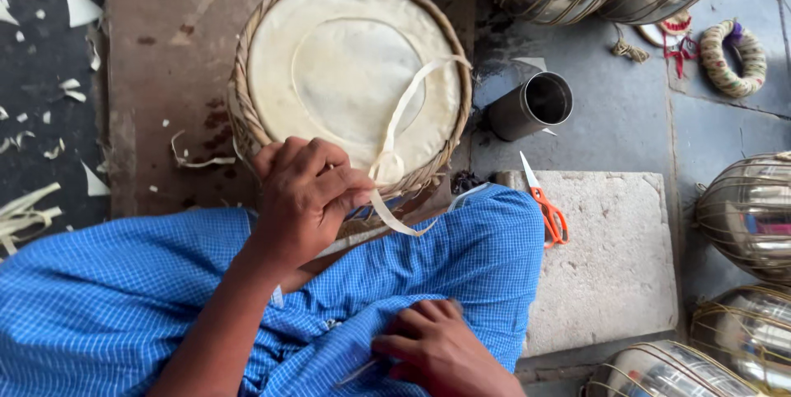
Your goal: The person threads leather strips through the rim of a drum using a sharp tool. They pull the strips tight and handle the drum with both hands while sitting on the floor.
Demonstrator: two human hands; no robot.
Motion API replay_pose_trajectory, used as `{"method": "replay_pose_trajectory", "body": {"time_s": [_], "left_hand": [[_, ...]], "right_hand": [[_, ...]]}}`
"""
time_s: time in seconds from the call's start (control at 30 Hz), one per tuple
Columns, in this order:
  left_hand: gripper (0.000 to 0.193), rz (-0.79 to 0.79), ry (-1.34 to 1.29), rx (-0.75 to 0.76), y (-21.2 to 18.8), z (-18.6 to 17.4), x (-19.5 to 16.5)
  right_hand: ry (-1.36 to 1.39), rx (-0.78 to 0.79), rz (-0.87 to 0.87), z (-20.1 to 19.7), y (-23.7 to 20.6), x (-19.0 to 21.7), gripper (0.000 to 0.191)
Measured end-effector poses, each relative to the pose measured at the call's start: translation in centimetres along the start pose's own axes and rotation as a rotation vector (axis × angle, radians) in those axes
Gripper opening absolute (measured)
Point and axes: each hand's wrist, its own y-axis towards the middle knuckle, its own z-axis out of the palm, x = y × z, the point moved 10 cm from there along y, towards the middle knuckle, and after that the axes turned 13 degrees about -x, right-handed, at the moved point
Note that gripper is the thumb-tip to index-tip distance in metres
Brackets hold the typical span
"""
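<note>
A round woven basket (pixel 247 109) with a pale disc lid lies tilted against my lap, which is covered in blue checked cloth. My left hand (pixel 305 195) rests on its near rim, fingers closed on a pale flat strip (pixel 404 113) that loops up over the lid and curls down past the rim. Low on my lap, my right hand (pixel 432 347) is curled around a thin metal tool, of which only a short sliver shows.
Orange-handled scissors (pixel 544 203) lie on a stone slab (pixel 610 273) to the right. A steel cup (pixel 531 105) lies beside the basket. Several shiny steel pots wrapped in cane (pixel 746 212) stand around the right side. A woven ring (pixel 732 58) lies far right. Strip offcuts (pixel 25 212) litter the left.
</note>
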Motion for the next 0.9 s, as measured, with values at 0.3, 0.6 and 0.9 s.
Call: {"method": "replay_pose_trajectory", "body": {"time_s": [0.3,0.6,0.9], "left_hand": [[0.029,0.011,0.046,0.107,-0.3,0.8,0.5],[0.036,-0.024,0.066,0.108,-0.3,0.8,1.3],[0.016,-0.009,0.049,0.053,-0.2,0.6,1.2]], "right_hand": [[0.720,-0.325,0.805,-4.6,9.3,-8.7,0.044],[1.407,-0.426,0.403,-9.9,3.4,-5.6,0.034],[1.292,-0.184,0.211,-7.3,2.7,-4.3,0.030]]}}
